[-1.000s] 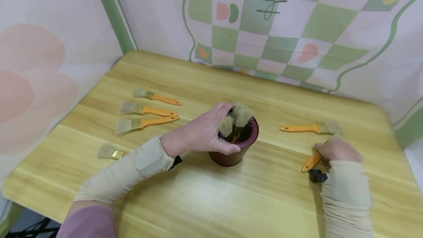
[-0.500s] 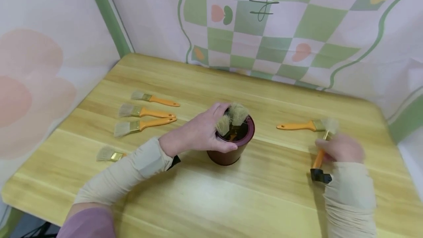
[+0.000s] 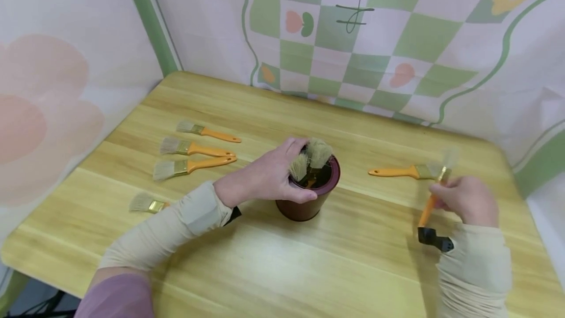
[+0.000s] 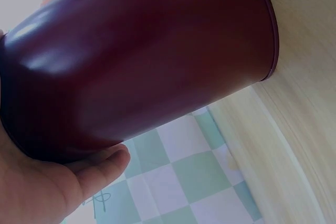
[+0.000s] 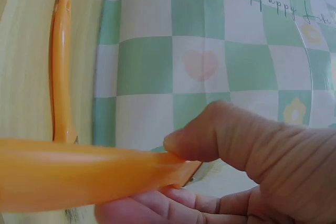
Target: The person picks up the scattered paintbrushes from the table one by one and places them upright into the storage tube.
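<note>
My left hand (image 3: 280, 173) grips the rim of a dark red, round container (image 3: 304, 210) near the table's middle; in the left wrist view its smooth wall (image 4: 147, 61) fills much of the frame. Two brushes (image 3: 319, 153) stand in it, bristles up. At the right, my right hand (image 3: 470, 200) pinches an orange-handled paintbrush (image 3: 427, 210) between thumb and fingers, bristles pointing up and away. The right wrist view shows the thumb on the orange handle (image 5: 94, 174) close to the ferrule. Just behind lies another paintbrush (image 3: 395, 172), its bristles partly overlapped by the held one.
On the left of the wooden table (image 3: 265, 274) lie several more paintbrushes: a small one (image 3: 216, 134), two side by side with handles meeting (image 3: 212, 161), and one (image 3: 147, 203) partly hidden by the left forearm. A checked cloth wall (image 3: 335, 58) rises behind the table.
My right hand has lifted the paintbrush and turned it so its bristles point up and away, shifting slightly right. The left hand stays on the container.
</note>
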### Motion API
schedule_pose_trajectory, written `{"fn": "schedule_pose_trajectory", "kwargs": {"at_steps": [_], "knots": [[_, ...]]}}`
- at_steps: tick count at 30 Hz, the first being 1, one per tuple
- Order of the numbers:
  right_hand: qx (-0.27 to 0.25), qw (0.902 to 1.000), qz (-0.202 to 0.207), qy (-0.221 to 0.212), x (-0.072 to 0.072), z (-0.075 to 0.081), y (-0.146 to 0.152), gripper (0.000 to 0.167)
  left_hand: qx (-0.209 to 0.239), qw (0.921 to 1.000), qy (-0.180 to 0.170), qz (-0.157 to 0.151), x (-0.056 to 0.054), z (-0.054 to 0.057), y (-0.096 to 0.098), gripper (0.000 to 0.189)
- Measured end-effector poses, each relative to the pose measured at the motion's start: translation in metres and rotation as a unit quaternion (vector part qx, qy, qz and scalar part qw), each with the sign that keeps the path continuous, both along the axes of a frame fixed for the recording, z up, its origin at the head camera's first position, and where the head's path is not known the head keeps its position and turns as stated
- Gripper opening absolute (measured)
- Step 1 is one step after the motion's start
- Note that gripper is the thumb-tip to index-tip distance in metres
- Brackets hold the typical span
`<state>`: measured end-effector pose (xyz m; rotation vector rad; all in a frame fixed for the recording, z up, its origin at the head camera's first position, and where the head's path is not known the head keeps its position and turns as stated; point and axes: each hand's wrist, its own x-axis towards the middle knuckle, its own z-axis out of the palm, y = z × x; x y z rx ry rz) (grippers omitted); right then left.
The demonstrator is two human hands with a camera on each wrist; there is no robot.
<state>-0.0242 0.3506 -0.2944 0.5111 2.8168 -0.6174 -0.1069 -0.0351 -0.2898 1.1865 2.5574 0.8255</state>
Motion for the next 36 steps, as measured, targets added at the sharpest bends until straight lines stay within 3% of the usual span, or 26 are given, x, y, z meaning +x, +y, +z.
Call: {"fn": "schedule_pose_trajectory", "kwargs": {"at_steps": [10,17,20,23,26,28,30,34,36], "knots": [[0.007,0.9949,-0.05,0.088,0.001,0.005,-0.005,0.042,0.002,1.0,-0.001,-0.001,-0.001,0.0,0.0,0.106],[-0.085,0.9853,-0.077,0.126,0.001,0.016,-0.016,0.06,-0.001,1.0,0.003,0.0,-0.001,0.002,0.0,0.106],[-0.1,0.9796,-0.084,0.153,0.002,0.019,-0.023,0.063,-0.002,1.0,0.004,0.001,0.0,0.001,0.0,0.106],[-0.107,0.9726,-0.084,0.188,0.004,0.022,-0.03,0.054,-0.003,1.0,0.003,0.0,0.0,0.001,0.001,0.105],[-0.125,0.9598,-0.084,0.237,0.006,0.026,-0.037,0.032,0.0,1.0,-0.007,-0.002,0.0,0.002,0.002,0.105],[-0.149,0.9468,-0.088,0.272,0.006,0.029,-0.044,0.017,0.001,0.9998,-0.018,0.001,0.001,0.003,0.001,0.106],[-0.202,0.9234,-0.099,0.311,0.005,0.03,-0.053,0.012,0.002,0.9997,-0.024,0.004,0.002,0.003,-0.001,0.106],[-0.334,0.8515,-0.112,0.389,0.001,0.034,-0.071,0.016,0.001,0.9998,-0.021,0.007,0.003,0.004,-0.002,0.106],[-0.367,0.8229,-0.102,0.422,0.0,0.036,-0.078,0.014,0.002,0.9999,-0.015,0.004,0.003,0.005,-0.001,0.107]]}}
